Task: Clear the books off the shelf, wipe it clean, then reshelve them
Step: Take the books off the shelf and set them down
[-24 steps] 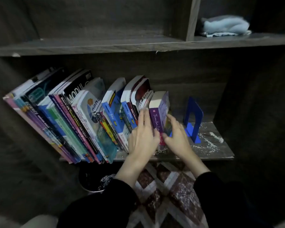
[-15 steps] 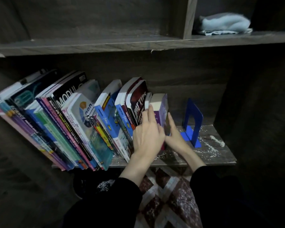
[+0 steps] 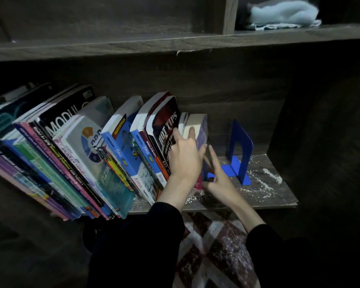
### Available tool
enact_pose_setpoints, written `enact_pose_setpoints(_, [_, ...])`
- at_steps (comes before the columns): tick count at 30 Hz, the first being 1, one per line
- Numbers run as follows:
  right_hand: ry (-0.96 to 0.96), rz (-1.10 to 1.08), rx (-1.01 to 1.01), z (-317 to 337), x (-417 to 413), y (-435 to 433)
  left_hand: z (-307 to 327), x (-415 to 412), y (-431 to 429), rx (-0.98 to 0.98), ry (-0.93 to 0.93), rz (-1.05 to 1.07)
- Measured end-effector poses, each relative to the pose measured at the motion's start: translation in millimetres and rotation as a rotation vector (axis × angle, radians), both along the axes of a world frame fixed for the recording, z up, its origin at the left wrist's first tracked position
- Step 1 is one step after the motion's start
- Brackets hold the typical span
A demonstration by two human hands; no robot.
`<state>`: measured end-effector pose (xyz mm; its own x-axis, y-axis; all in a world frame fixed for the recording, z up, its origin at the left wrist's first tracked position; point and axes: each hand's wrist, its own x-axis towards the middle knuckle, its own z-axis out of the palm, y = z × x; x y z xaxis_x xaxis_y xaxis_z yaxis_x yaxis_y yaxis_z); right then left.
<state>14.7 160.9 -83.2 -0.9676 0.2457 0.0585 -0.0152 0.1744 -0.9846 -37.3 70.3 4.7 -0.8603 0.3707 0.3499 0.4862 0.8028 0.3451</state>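
A row of leaning books [image 3: 75,154] fills the left and middle of the lower shelf [image 3: 264,196]. At its right end stands a thick purple book [image 3: 202,129] with pale page edges. My left hand [image 3: 184,156] lies with straight fingers against the spines of the purple book and the red "Hot Tips" book [image 3: 166,129]. My right hand [image 3: 218,179] presses with spread fingers on the purple book's right side, low down. A blue metal bookend [image 3: 240,150] stands to the right, apart from the books.
White dust streaks the bare right part of the lower shelf. A folded pale blue cloth [image 3: 281,14] lies on the upper shelf [image 3: 133,44] at the right. Below the shelf lies a patterned red and white mat [image 3: 216,252]. Dark wooden walls close in both sides.
Both hands have slid further in along the purple book, the left fingers reaching higher up the spines. The camera has moved closer. The books and bookend stay put.
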Motion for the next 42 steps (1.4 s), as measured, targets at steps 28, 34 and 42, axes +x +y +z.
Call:
enact_pose_setpoints(28, [0.146,-0.016,-0.105,41,128,-41,-16,80,-122,1.039,-0.584,-0.168])
enact_pose_setpoints(34, [-0.189,0.034,0.024,-16,156,-41,-113,146,-123,0.942,-0.765,-0.19])
enact_pose_setpoints(42, [-0.697,0.148,-0.063,-139,172,18,-235,140,-70,0.639,-1.225,-0.181])
